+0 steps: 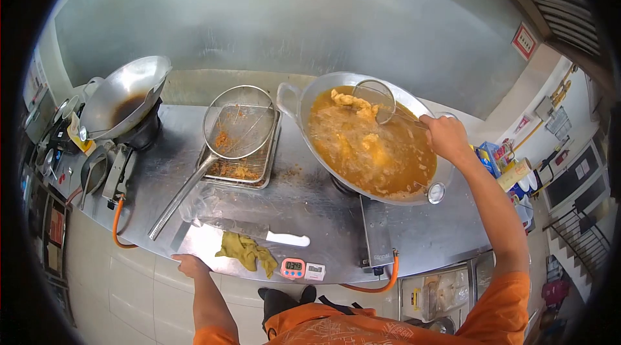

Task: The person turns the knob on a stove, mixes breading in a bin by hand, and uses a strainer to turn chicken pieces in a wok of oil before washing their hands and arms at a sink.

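Note:
My right hand (446,136) is closed round the handle of a wire skimmer (375,94). The skimmer's round mesh head is at the far side of a large wok (292,100) of bubbling brown oil (362,167). Golden battered pieces of food (352,103) float beside and under the mesh. At the front edge of the steel counter (310,206), my left hand (192,265) has its fingers curled at the edge, by the corner of a white board (200,241). A green cloth (246,252) and a white-handled knife (288,238) lie nearby.
A large long-handled strainer (240,122) with crumbs rests over a wire rack tray (268,173). A second wok (129,102) sits on a burner at left. Two timers (293,268) lie at the front edge. An orange gas hose (391,280) hangs below the counter.

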A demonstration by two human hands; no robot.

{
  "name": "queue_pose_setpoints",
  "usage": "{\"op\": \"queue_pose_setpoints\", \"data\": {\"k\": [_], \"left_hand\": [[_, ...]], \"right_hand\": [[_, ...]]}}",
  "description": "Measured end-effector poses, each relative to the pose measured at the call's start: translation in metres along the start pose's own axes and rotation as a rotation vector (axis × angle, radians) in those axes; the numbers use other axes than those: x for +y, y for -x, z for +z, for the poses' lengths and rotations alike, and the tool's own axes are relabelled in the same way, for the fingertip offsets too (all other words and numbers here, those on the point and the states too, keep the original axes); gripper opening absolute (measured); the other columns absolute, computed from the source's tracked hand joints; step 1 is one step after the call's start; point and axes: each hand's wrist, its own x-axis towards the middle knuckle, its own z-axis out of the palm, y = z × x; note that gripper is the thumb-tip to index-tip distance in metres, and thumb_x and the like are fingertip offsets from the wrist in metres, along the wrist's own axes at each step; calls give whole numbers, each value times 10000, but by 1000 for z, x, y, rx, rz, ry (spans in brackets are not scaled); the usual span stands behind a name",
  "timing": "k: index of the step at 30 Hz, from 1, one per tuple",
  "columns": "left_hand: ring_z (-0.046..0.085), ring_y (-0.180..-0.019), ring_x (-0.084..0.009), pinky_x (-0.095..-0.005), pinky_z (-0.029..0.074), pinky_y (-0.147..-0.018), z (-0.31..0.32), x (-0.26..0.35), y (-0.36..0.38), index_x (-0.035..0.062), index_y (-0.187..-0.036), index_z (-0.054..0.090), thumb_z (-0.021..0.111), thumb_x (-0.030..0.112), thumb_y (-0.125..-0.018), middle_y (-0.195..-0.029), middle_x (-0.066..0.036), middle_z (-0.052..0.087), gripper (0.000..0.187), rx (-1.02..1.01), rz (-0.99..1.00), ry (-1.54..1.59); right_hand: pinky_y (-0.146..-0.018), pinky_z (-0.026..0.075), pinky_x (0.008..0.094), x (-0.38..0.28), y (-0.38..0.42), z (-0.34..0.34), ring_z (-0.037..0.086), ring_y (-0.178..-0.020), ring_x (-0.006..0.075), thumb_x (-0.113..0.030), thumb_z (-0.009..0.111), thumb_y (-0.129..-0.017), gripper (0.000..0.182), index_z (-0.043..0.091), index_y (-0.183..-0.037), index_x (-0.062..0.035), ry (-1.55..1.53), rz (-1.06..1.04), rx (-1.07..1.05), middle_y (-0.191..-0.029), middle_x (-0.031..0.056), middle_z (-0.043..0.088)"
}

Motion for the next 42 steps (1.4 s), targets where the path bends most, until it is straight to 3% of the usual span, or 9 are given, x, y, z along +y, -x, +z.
{"op": "queue_pose_setpoints", "data": {"k": [7, 15, 21, 24, 27, 30, 33, 36, 42], "left_hand": [[457, -1155, -438, -493, 363, -987, -1, 0, 3, -140, -1218, 410, 242, 611, -889, -1244, -331, 451, 837, -21, -19, 34], [457, -1161, -430, -495, 359, -996, -3, 2, 6, -128, -1229, 416, 258, 598, -890, -1248, -317, 457, 816, -35, -33, -9], [493, -1122, -428, -494, 379, -976, 2, -1, 1, -137, -1175, 477, 267, 604, -883, -1208, -304, 501, 824, 36, -27, -7], [510, -1103, -427, -492, 390, -963, 4, -1, 1, -141, -1144, 510, 269, 603, -882, -1190, -300, 521, 825, 51, -15, -2], [512, -1100, -426, -490, 393, -961, 7, -6, -8, -142, -1137, 515, 265, 601, -883, -1193, -300, 518, 824, 52, -5, -29], [488, -1119, -439, -493, 383, -970, 1, -2, -1, -155, -1166, 471, 258, 596, -890, -1214, -321, 485, 828, -3, -12, -14], [482, -1117, -450, -496, 382, -969, 0, -1, 6, -164, -1168, 460, 252, 593, -894, -1217, -334, 474, 832, -30, -12, 13], [491, -1100, -455, -496, 389, -962, 2, -3, 2, -168, -1158, 467, 249, 595, -894, -1208, -335, 480, 837, -23, 8, -5], [492, -1098, -458, -495, 392, -962, 5, -7, -9, -168, -1158, 466, 242, 604, -892, -1209, -336, 478, 847, -59, 8, 13]], "right_hand": [[-664, 496, 446, 3, 24, -28, 613, -710, 341, -106, 551, -764, 288, 634, -1037, -145, -43, 58, 9, -729, 163, 632], [-740, 506, 431, 67, 33, -33, 621, -830, 354, -116, 534, -780, 267, 654, -1016, -140, -302, 217, -68, -845, 166, 653], [-741, 515, 420, 85, 29, -29, 642, -824, 335, -123, 585, -748, 244, 673, -976, -125, 117, 274, -86, -863, 161, 664], [-719, 520, 424, 84, 27, -15, 647, -814, 334, -145, 608, -737, 251, 675, -976, -116, 277, 204, -255, -868, 156, 668], [-711, 518, 423, 80, 27, -2, 649, -820, 331, -145, 605, -731, 259, 678, -977, -110, 154, 129, -383, -839, 166, 665], [-577, 502, 379, 105, 14, 44, 645, -660, 267, -128, 585, -720, 281, 684, -982, -112, -240, -99, -531, -747, 154, 661], [-433, 401, 298, 65, 3, 10, 564, -537, 138, -163, 621, -729, 304, 675, -1021, -98, -447, 184, -844, -655, 74, 619], [-374, 282, 256, 45, -5, 6, 407, -419, 78, -121, 551, -725, 356, 647, -1067, -102, -645, 275, -963, -630, 33, 575], [-370, 238, 225, 36, -15, 30, 357, -405, 51, -86, 545, -747, 365, 614, -1106, -93, -972, 297, -993, -613, 4, 525]]}}
